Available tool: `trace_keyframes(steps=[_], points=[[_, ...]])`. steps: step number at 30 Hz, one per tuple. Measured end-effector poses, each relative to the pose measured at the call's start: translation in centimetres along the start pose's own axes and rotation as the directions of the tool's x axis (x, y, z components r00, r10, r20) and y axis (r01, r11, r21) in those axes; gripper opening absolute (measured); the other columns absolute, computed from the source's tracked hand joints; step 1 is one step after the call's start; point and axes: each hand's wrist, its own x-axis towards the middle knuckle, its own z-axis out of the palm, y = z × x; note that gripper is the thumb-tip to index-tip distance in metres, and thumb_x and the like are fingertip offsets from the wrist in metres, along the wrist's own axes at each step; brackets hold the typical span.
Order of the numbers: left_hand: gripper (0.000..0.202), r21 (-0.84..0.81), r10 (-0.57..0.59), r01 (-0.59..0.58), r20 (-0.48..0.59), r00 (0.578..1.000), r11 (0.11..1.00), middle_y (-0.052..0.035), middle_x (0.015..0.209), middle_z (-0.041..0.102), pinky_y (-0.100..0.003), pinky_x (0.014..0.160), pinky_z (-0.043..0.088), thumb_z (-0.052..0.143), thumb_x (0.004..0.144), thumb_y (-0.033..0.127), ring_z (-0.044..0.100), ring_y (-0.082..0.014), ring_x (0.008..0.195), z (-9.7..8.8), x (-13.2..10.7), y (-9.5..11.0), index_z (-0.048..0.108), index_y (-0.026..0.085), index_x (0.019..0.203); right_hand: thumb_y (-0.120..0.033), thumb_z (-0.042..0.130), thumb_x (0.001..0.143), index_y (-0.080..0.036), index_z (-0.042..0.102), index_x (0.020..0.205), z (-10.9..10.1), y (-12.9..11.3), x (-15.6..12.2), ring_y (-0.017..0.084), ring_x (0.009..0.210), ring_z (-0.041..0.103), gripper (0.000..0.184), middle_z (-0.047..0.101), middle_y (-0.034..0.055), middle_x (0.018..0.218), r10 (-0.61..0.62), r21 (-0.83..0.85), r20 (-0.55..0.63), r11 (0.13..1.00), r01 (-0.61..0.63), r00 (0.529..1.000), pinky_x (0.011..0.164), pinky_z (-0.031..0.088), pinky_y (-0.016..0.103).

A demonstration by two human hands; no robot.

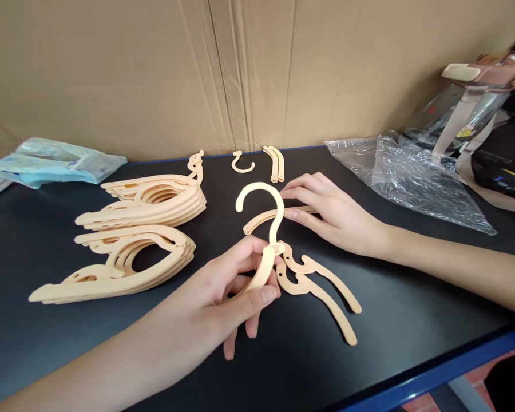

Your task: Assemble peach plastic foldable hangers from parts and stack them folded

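Note:
My left hand [236, 292] pinches a cream plastic folding hanger [264, 266] by its body, with the hanger's hook [278, 212] pointing up and curving left. Beyond it, my right hand [326, 209] has its fingers around a slim curved hanger bar [261, 218] lying on the table. Two loose hanger arms [330, 297] with notches lie just right of the left hand. Part of the held hanger is hidden by my left fingers.
Two stacks of folded hangers, the rear stack [154, 200] and the front stack [133, 269], sit at left on the black table [395, 337]. A loose hook [244, 166] and curved bars [275, 163] lie at the back. Clear plastic wrap [412, 177], a bottle [467, 114] and a blue packet [55, 163] flank them.

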Motion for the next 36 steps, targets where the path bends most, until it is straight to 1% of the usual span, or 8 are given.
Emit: trace_keyframes(steps=[7,11,14,17,20,24,28,36], points=[[0.043,-0.002,-0.044,0.044,-0.02,0.999,0.999,0.0114,0.059,0.042,-0.011,0.034,0.04,0.059,0.089,0.065,0.032,-0.0035,0.041,-0.6,0.8,-0.7,0.052,0.023,0.093,-0.024,0.054,0.099,-0.015,0.068,0.099,0.2,-0.2,0.0,0.025,0.104,0.057,0.016,0.065,0.0116,0.113,-0.037,-0.077,0.042,0.996,0.04,0.998,0.094,0.047,0.043],[0.047,-0.077,-0.005,0.004,-0.017,1.0,0.997,0.0115,0.058,0.051,-0.015,0.038,0.043,0.056,0.095,0.056,0.044,-0.0057,0.037,-0.7,0.7,-0.7,0.046,0.026,0.129,-0.014,0.054,0.091,-0.019,0.056,0.089,0.1,-0.2,0.0,0.02,0.082,0.057,0.006,0.064,0.0043,0.088,0.006,-0.001,-0.025,1.0,-0.006,1.0,0.079,0.047,0.036],[0.05,-0.094,-0.01,0.005,-0.048,0.999,0.996,0.0106,0.059,0.055,-0.015,0.042,0.044,0.053,0.099,0.049,0.049,-0.0057,0.038,-0.7,0.6,-0.5,0.038,0.028,0.141,-0.012,0.049,0.091,-0.02,0.052,0.093,0.2,-0.3,-0.1,0.019,0.082,0.058,0.009,0.064,0.0044,0.091,0.035,0.07,-0.026,0.997,-0.033,0.999,0.078,0.047,0.033],[0.04,-0.115,0.011,-0.012,-0.013,1.0,0.993,0.0069,0.071,0.059,-0.016,0.042,0.049,0.057,0.098,0.046,0.053,-0.0066,0.046,-0.9,0.8,-0.6,0.047,0.027,0.131,-0.013,0.042,0.095,-0.02,0.05,0.106,0.2,-0.3,-0.2,0.017,0.082,0.059,0.015,0.064,0.0062,0.101,0.058,0.133,-0.049,0.99,-0.051,0.997,0.075,0.048,0.03],[0.024,-0.155,0.066,-0.066,-0.008,0.998,0.986,0.0031,0.088,0.058,-0.018,0.041,0.055,0.06,0.096,0.038,0.058,-0.01,0.061,-1.1,1.2,-1.0,0.054,0.025,0.115,-0.02,0.036,0.101,-0.019,0.048,0.111,0.1,-0.5,-0.4,0.012,0.066,0.053,0.015,0.06,0.0007,0.086,0.074,0.113,-0.083,0.992,-0.064,0.994,0.064,0.043,0.026],[0.012,-0.176,0.116,-0.113,0.003,0.993,0.978,0.0029,0.083,0.059,-0.019,0.044,0.056,0.059,0.095,0.033,0.057,-0.0107,0.063,-1.2,1.4,-0.9,0.056,0.022,0.099,-0.042,0.039,0.106,-0.02,0.053,0.089,-0.4,-0.7,-0.7,0.008,0.047,0.041,0.032,0.045,-0.0074,0.058,-0.041,0.141,-0.006,0.989,0.042,0.999,0.051,0.032,0.022],[0.031,-0.109,0.028,-0.033,-0.052,0.998,0.993,0.0073,0.062,0.047,-0.012,0.037,0.041,0.055,0.097,0.043,0.039,-0.0053,0.045,-0.7,0.9,-0.1,0.051,0.02,0.077,-0.057,0.043,0.101,-0.02,0.047,0.064,-0.4,-0.8,-1.0,0.008,0.047,0.034,0.054,0.042,-0.0049,0.053,-0.252,-0.002,0.043,0.968,0.252,0.967,0.048,0.022,0.027],[0.057,-0.041,-0.063,0.063,0.006,0.998,0.997,0.0084,0.041,0.036,-0.015,0.031,0.022,0.046,0.097,0.06,0.023,-0.0028,0.029,-1.3,0.7,-0.1,0.044,0.019,0.057,-0.049,0.045,0.104,-0.019,0.052,0.063,-0.3,-1.3,-0.5,0.011,0.048,0.037,0.05,0.047,-0.004,0.051,-0.45,-0.179,0.004,0.878,0.443,0.893,0.052,0.028,0.028]])
